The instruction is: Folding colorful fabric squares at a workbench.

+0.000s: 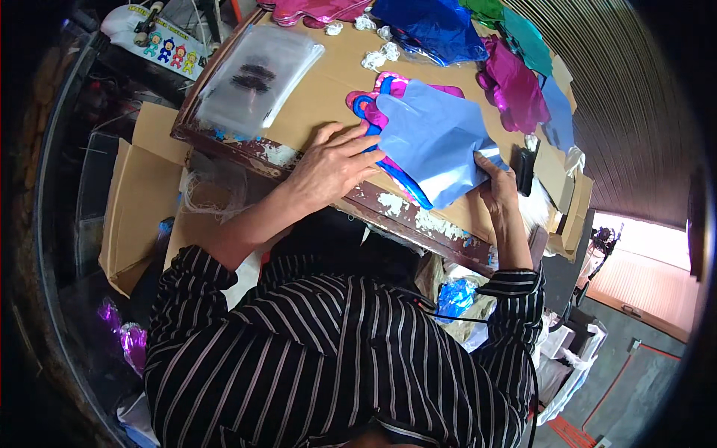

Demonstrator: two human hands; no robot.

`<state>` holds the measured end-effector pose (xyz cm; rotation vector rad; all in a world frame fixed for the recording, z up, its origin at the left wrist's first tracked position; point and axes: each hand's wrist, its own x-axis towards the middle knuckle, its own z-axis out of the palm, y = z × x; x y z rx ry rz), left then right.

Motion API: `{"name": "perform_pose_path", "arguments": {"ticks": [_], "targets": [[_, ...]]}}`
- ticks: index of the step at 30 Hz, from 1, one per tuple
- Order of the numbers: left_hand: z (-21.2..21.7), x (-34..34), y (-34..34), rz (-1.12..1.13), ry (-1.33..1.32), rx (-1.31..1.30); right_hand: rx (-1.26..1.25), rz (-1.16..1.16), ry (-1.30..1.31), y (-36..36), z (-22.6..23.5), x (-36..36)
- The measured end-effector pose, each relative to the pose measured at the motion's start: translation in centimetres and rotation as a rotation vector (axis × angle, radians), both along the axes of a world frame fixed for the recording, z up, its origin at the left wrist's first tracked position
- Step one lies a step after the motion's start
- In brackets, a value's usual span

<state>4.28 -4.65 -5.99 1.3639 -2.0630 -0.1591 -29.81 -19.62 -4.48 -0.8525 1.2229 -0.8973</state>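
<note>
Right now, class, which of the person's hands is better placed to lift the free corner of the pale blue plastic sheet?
Right. The right hand already pinches the pale blue plastic sheet at its near corner, while the left hand lies flat, pressing the far edge down.

Glossy foil balloons (515, 86), a matt pale-blue plastic sheet (433, 138), brown cardboard (336, 82) over a chipped, peeling painted wooden table (407, 209).

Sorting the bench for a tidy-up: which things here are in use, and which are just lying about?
In use: left hand flat on pink foil shape; right hand gripping blue foil sheet.
Lying about: clear bags, dark blue foil, magenta foil, white scraps.
</note>
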Motion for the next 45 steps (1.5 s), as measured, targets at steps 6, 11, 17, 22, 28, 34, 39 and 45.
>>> {"name": "perform_pose_path", "arguments": {"ticks": [6, 11, 17, 22, 28, 34, 39, 45], "targets": [[-0.9, 0.7, -0.7, -0.005, -0.027, 0.040, 0.045, 0.031, 0.054, -0.1, -0.5, -1.5], [-0.6, 0.7, -1.3, -0.017, -0.021, 0.039, -0.026, 0.082, 0.169, -0.7, 0.0, -2.5], [-0.6, 1.1, -1.2, -0.002, -0.075, -0.027, -0.211, 0.358, 0.710, 0.0, 8.1, -1.4], [0.7, 0.3, -1.2, -0.014, -0.032, 0.014, -1.071, 0.569, 1.455, 0.5, 6.9, -0.9], [3.2, 2.7, -4.0, -0.148, 0.006, 0.064, -0.943, 1.088, 1.185, 2.4, 2.8, 3.6], [6.2, 7.8, -29.0, -0.270, -0.073, -0.534, -0.893, 1.019, 1.184, 2.8, 3.9, 3.5], [5.1, 5.9, -45.7, -0.046, -0.252, -0.081, -0.969, 0.901, 1.141, 3.1, 7.4, -0.6], [9.6, 0.7, -43.2, -0.277, -0.277, -0.047, -0.577, -0.377, 1.074, 8.4, 10.4, -15.8]]}}
